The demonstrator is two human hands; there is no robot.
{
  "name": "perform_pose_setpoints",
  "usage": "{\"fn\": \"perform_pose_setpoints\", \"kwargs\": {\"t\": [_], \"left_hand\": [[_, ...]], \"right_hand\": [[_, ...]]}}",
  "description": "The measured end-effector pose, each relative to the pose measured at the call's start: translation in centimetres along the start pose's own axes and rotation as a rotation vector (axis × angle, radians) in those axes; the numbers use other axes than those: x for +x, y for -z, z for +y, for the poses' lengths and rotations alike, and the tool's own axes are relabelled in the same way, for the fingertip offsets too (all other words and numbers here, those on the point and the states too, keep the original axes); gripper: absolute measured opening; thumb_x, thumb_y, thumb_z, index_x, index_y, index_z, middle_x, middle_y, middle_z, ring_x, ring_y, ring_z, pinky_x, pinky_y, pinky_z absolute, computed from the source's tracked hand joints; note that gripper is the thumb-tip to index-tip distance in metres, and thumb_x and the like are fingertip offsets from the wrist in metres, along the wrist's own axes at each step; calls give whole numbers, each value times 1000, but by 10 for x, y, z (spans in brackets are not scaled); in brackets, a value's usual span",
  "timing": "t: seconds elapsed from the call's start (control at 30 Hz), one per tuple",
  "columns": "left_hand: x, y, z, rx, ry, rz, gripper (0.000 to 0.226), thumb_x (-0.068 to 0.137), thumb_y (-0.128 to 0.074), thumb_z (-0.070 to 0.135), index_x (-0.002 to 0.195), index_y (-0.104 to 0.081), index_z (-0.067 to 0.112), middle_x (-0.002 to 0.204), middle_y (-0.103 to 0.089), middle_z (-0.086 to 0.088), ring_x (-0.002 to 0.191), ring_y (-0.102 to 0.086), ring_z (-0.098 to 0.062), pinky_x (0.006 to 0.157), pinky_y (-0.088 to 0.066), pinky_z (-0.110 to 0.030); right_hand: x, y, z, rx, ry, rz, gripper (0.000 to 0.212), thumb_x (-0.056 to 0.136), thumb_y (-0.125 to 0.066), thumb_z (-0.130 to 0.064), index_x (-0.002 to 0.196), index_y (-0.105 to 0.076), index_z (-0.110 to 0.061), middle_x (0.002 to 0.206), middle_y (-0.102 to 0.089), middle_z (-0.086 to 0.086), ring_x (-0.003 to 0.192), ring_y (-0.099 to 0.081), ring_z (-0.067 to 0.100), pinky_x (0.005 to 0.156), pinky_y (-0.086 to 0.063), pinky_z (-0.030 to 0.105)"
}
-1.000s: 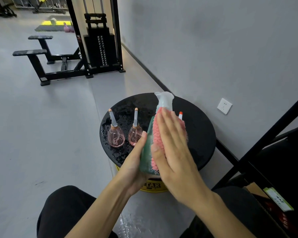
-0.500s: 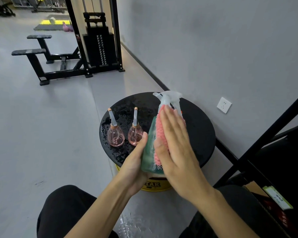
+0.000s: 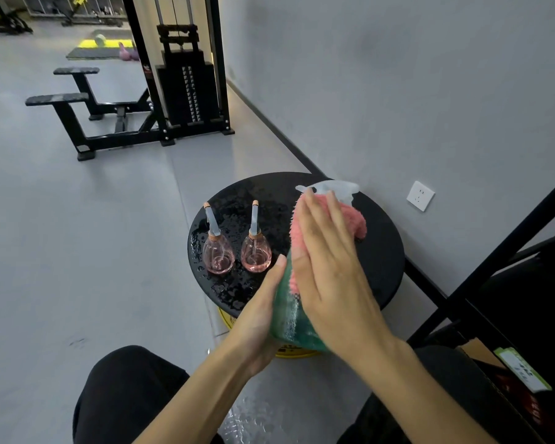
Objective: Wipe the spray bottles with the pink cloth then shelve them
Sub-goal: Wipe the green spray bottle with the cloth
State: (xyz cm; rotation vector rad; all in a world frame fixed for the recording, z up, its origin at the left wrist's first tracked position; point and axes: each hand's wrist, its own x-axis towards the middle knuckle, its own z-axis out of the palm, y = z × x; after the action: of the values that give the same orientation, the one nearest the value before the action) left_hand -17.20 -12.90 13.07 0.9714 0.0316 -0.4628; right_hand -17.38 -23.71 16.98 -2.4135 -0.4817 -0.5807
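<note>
- seen from a camera on the person's head, a grey gym floor and a grey wall fill most of the view, with a black weight machine [image 3: 186, 88] far back by the wall.
- a black shelf frame [image 3: 507, 251] rises along the right edge, close beside the person's right knee; the bottles are meant to end up there, and none can be seen on it yet.
- a round black desk [image 3: 378, 261] stands in front of the knees, its top speckled with water drops.
- the left hand [image 3: 257, 325] is wrapped around the lower body of a green spray bottle [image 3: 285, 318], holding it tilted above the desk's near edge, white trigger head pointing away.
- the right hand [image 3: 330, 270] lies flat, fingers extended, pressing the pink cloth [image 3: 356, 219] against the bottle's side.
- compared with a second ago, the cloth and flat hand have slid higher, from the bottle's middle toward its neck, and the bottle has turned so more of the trigger shows; the wipe looks to be nearing the end of this bottle, judging by that.
- two small pink spray bottles [image 3: 218, 254] [image 3: 256, 254] stand upright side by side on the wet left part of the desk, apart from both hands, probably still to be wiped.
</note>
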Motion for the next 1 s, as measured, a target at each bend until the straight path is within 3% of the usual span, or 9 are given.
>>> {"fn": "perform_pose_setpoints", "kwargs": {"t": [0.07,0.2,0.37,0.53,0.67,0.73,0.83,0.93,1.0], "left_hand": [[-1,-4,-3,-51,3,-3,43,92,-39,50,115,-70,31,120,-73,-1,108,-70,-14,80,-60,-29],[2,-2,-6,-103,17,-1,49,91,-40,52,103,-79,25,116,-74,-7,104,-72,-19,78,-59,-30],[3,1,-9,-88,36,31,50,86,-44,59,101,-80,27,115,-74,-7,103,-72,-22,89,-54,-39],[4,1,-11,-100,30,11,50,88,-41,59,94,-81,29,109,-76,-4,96,-73,-19,84,-54,-40],[4,6,-13,-89,20,-15,53,83,-43,63,84,-81,27,90,-77,-2,78,-74,-19,70,-55,-40],[2,8,-12,-55,31,-24,54,85,-44,66,90,-80,26,92,-76,-5,79,-73,-22,62,-56,-37],[0,6,-12,-16,31,-11,54,85,-44,69,102,-78,30,102,-76,-4,88,-72,-23,64,-58,-37],[0,4,-12,-8,28,-13,58,84,-40,71,102,-78,32,102,-76,-2,88,-73,-19,70,-57,-37],[-1,4,-9,0,21,-42,62,77,-52,78,102,-78,28,101,-75,-7,84,-72,-24,60,-57,-36]], "right_hand": [[10,2,4,-7,14,4,53,103,-26,-21,154,-24,-7,163,-18,2,152,2,10,123,-7,30],[23,12,7,30,3,110,48,97,-38,-3,145,-41,0,154,-38,11,150,-18,19,117,-5,10],[45,34,5,43,119,362,41,104,-34,-12,139,-47,4,147,-47,16,145,-29,28,121,-18,24],[46,25,12,-35,79,6,46,106,-29,-27,142,-45,-4,154,-39,10,151,-13,19,121,-8,20],[35,22,18,-117,76,-262,65,100,-14,-50,156,-18,-15,165,-7,-2,151,7,7,124,-5,42],[32,24,17,-112,71,-321,70,95,-7,-56,157,-11,-21,164,3,-9,149,14,1,124,-2,43],[38,29,22,-128,11,-322,73,93,-3,-61,157,-1,-26,164,10,-12,148,17,0,124,-3,44],[48,35,27,-105,-73,-289,76,93,-4,-64,156,3,-24,164,11,-10,148,17,3,124,-4,44],[44,34,23,-88,-72,-348,74,93,-6,-63,156,5,-24,163,15,-11,147,20,1,124,-1,42]]}}
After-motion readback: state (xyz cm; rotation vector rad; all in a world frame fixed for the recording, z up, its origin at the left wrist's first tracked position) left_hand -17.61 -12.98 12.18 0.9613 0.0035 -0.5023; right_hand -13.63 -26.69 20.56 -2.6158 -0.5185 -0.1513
